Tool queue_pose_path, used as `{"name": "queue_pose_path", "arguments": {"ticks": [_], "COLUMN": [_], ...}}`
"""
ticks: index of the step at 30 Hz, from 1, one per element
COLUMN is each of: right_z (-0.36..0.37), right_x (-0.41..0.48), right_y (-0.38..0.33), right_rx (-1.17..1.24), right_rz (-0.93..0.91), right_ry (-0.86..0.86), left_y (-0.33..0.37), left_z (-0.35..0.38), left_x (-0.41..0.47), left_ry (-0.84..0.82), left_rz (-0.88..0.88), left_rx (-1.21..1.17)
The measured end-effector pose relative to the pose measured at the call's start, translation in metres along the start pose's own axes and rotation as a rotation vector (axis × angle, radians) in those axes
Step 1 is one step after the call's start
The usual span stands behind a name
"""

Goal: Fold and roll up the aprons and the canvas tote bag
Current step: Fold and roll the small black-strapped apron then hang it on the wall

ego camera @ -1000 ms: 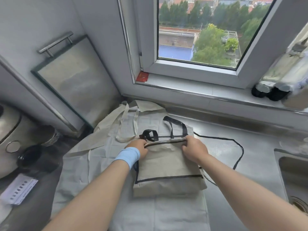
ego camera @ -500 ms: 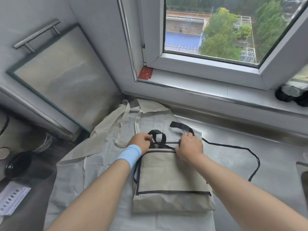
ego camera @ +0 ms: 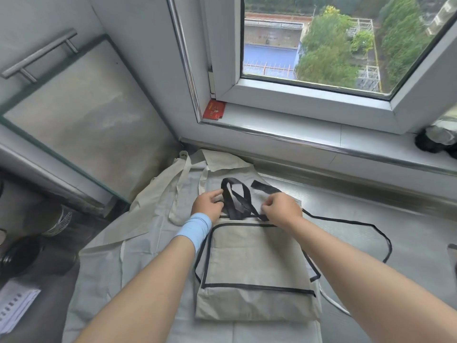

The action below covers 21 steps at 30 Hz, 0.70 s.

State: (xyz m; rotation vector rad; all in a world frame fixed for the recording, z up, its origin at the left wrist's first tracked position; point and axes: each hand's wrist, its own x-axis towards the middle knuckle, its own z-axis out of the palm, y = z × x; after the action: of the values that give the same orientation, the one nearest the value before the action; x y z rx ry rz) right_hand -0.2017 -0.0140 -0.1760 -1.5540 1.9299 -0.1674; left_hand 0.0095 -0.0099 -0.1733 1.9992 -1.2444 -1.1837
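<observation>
A folded beige apron with black trim [ego camera: 254, 263] lies on top of a spread pale white apron [ego camera: 138, 263] on the steel counter. A black neck strap loop [ego camera: 235, 196] stands up at its far edge. My left hand [ego camera: 207, 202], with a blue wristband, touches the left side of that loop. My right hand [ego camera: 280, 209] pinches the loop's right end at the apron's top edge. A thin black tie cord [ego camera: 366, 226] trails off to the right across the counter. A cream canvas piece with straps [ego camera: 188, 174] lies at the back, partly under the aprons.
A glass-fronted panel with a metal handle [ego camera: 81, 120] leans on the left wall. A dark jar [ego camera: 17, 256] and a paper slip [ego camera: 14, 308] sit at the left. The window sill [ego camera: 321, 129] holds a red card [ego camera: 214, 109] and a dark object [ego camera: 435, 142]. The sink edge [ego camera: 452, 251] is at the right.
Both hands moved from the apron's top edge up onto the black strap loop and lifted it upright. The camera tilted downward and nearer.
</observation>
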Motion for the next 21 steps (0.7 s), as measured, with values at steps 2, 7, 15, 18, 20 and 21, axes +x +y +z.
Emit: {"name": "queue_pose_path", "arguments": {"ticks": [2,7,15,18,20,21], "right_z": [-0.004,-0.012,0.008,0.017,0.027,0.034], "right_x": [0.008,0.018,-0.032,-0.053,-0.068,-0.076], "right_y": [-0.007,-0.02,0.028,0.041,0.039,0.036], "right_rx": [0.236,0.645,-0.314,-0.523,-0.528,-0.529], "right_rz": [0.044,-0.026,-0.472,-0.554,-0.529,-0.519], "right_ry": [0.094,0.063,0.218,0.236,0.287,0.295], "left_y": [0.0,-0.004,-0.034,-0.035,-0.032,-0.029], "left_z": [0.002,0.011,0.006,0.007,0.013,0.019], "left_x": [-0.006,-0.02,-0.019,-0.018,-0.029,-0.037], "left_ry": [0.143,0.137,-0.137,-0.003,0.11,0.135], "left_rz": [0.093,0.468,0.326,0.334,0.464,0.541], "left_rx": [0.151,0.458,0.714,0.657,0.711,0.711]}}
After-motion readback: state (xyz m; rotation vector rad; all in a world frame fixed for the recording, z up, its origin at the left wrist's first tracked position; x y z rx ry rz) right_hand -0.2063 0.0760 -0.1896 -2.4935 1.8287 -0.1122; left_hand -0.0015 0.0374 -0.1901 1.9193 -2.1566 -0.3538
